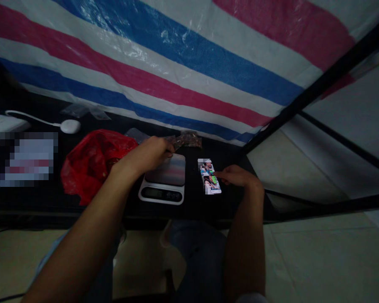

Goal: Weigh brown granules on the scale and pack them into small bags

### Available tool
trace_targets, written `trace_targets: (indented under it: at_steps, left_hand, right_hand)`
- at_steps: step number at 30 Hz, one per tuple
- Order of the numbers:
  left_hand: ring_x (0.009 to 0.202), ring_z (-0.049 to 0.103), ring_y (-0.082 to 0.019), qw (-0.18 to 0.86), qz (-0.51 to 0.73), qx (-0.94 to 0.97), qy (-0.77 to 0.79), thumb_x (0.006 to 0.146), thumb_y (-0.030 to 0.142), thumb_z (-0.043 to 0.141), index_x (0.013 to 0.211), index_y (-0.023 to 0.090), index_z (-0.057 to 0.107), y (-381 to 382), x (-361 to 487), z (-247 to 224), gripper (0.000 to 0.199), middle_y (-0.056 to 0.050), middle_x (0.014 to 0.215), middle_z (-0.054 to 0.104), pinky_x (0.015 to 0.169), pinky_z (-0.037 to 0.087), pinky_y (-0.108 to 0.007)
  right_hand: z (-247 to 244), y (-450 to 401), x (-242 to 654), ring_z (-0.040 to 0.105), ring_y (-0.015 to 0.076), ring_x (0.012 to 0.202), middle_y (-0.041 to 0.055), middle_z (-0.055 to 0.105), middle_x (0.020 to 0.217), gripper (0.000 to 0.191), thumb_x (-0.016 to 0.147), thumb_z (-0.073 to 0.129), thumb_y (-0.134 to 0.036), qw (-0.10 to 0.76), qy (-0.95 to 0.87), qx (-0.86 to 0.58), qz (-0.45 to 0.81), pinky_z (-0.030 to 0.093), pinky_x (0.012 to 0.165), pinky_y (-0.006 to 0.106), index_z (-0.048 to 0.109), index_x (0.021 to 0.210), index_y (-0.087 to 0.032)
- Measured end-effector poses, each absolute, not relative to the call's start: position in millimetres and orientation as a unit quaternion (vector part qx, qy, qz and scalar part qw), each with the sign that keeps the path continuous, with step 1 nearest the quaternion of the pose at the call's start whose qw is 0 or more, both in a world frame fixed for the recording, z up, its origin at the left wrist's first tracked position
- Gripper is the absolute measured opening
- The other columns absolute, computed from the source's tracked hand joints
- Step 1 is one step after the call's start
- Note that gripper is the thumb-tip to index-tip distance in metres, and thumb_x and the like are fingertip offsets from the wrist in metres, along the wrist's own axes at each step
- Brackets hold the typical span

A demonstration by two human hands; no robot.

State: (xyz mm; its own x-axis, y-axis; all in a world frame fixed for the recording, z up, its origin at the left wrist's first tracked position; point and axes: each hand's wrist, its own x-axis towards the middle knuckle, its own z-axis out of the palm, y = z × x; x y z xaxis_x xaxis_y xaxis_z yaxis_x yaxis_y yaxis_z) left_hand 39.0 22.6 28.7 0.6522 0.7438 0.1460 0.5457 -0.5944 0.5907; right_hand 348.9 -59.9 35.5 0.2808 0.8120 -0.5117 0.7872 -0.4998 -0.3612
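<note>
My left hand reaches over the back of a white digital kitchen scale. Its fingertips are at the edge of a pile of brown packets, and I cannot tell whether they grip one. The scale's reflective top holds nothing that I can see. My right hand lies on the black table, with its fingers extended to the right edge of a smartphone. The phone lies flat with its screen lit, and the hand holds nothing.
A crumpled red plastic bag lies left of the scale. Further left are a blurred, pixelated item, a white puck with a cord and clear plastic sachets. A striped tarpaulin hangs behind the table, beside black frame poles.
</note>
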Motion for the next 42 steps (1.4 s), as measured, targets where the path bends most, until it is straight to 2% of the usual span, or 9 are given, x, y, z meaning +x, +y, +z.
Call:
trace_targets:
  at_steps: [4, 8, 15, 19, 23, 26, 29, 37, 42]
  left_hand:
    - [0.096, 0.072, -0.028, 0.199, 0.161, 0.901, 0.35, 0.09, 0.014, 0.051, 0.101, 0.014, 0.08, 24, 38, 29, 0.031, -0.014, 0.107, 0.078, 0.086, 0.05, -0.036]
    - [0.103, 0.071, -0.03, 0.205, 0.173, 0.897, 0.351, 0.092, 0.02, 0.052, 0.109, 0.016, 0.079, 22, 38, 28, 0.032, -0.013, 0.114, 0.078, 0.093, 0.051, -0.038]
    - [0.113, 0.069, -0.026, 0.21, 0.207, 0.889, 0.349, 0.093, 0.026, 0.051, 0.119, 0.022, 0.075, 19, 34, 29, 0.035, -0.006, 0.124, 0.076, 0.1, 0.05, -0.035]
    - [0.107, 0.069, -0.025, 0.212, 0.205, 0.875, 0.384, 0.093, 0.026, 0.049, 0.113, 0.021, 0.076, 14, 18, 32, 0.034, -0.006, 0.117, 0.077, 0.097, 0.05, -0.032]
    - [0.094, 0.072, -0.024, 0.251, 0.14, 0.849, 0.443, 0.092, 0.024, 0.05, 0.105, 0.018, 0.077, 7, -1, 30, 0.03, -0.007, 0.105, 0.079, 0.084, 0.052, -0.03]
    - [0.093, 0.071, -0.025, 0.256, 0.093, 0.855, 0.442, 0.091, 0.023, 0.054, 0.109, 0.014, 0.077, 6, -6, 24, 0.03, -0.01, 0.106, 0.079, 0.084, 0.051, -0.031]
    - [0.088, 0.071, -0.024, 0.267, 0.077, 0.866, 0.416, 0.09, 0.021, 0.056, 0.102, 0.015, 0.078, 7, -4, 18, 0.026, -0.009, 0.101, 0.079, 0.082, 0.051, -0.032]
    - [0.091, 0.073, -0.023, 0.287, 0.109, 0.852, 0.424, 0.088, 0.017, 0.051, 0.097, 0.022, 0.078, 11, -6, 11, 0.028, -0.005, 0.101, 0.08, 0.08, 0.053, -0.029]
    - [0.092, 0.07, -0.023, 0.232, 0.233, 0.853, 0.404, 0.09, 0.022, 0.055, 0.098, 0.02, 0.074, 12, -1, 21, 0.021, -0.007, 0.1, 0.076, 0.084, 0.052, -0.029]
  right_hand:
    - [39, -58, 347, 0.061, 0.0156, 0.065, 0.0061, 0.07, 0.073, 0.036, 0.09, 0.065, -0.046, 0.052, -0.512, -0.804, 0.298, 0.042, 0.059, 0.027, 0.066, 0.069, -0.017]
    - [33, -54, 348, 0.064, 0.0171, 0.074, 0.0061, 0.074, 0.083, 0.026, 0.087, 0.07, -0.042, 0.028, -0.521, -0.8, 0.294, 0.043, 0.06, 0.026, 0.073, 0.083, -0.016]
    - [21, -48, 347, 0.066, 0.0188, 0.083, 0.0063, 0.077, 0.095, 0.033, 0.077, 0.081, -0.045, -0.026, -0.537, -0.786, 0.304, 0.044, 0.066, 0.027, 0.076, 0.095, -0.017]
    - [15, -44, 349, 0.065, 0.0185, 0.081, 0.0062, 0.076, 0.092, 0.034, 0.079, 0.079, -0.046, -0.045, -0.538, -0.786, 0.301, 0.042, 0.065, 0.028, 0.077, 0.093, -0.016]
    - [14, -43, 349, 0.064, 0.0182, 0.075, 0.0056, 0.075, 0.087, 0.03, 0.077, 0.079, -0.045, -0.03, -0.532, -0.79, 0.303, 0.042, 0.063, 0.028, 0.078, 0.087, -0.017]
    - [18, -44, 346, 0.064, 0.0182, 0.073, 0.006, 0.074, 0.085, 0.029, 0.082, 0.075, -0.044, -0.015, -0.515, -0.806, 0.293, 0.043, 0.063, 0.029, 0.077, 0.09, -0.016]
    - [24, -44, 340, 0.065, 0.0184, 0.075, 0.0074, 0.074, 0.087, 0.032, 0.088, 0.069, -0.046, 0.011, -0.517, -0.814, 0.265, 0.044, 0.063, 0.028, 0.074, 0.095, -0.014]
    - [40, -44, 320, 0.068, 0.0209, 0.086, 0.0103, 0.076, 0.097, 0.027, 0.092, 0.065, -0.039, 0.075, -0.563, -0.789, 0.233, 0.047, 0.068, 0.027, 0.072, 0.097, -0.014]
    - [46, -43, 308, 0.068, 0.0205, 0.089, 0.0115, 0.075, 0.102, 0.024, 0.092, 0.063, -0.037, 0.126, -0.59, -0.764, 0.228, 0.048, 0.072, 0.027, 0.07, 0.097, -0.014]
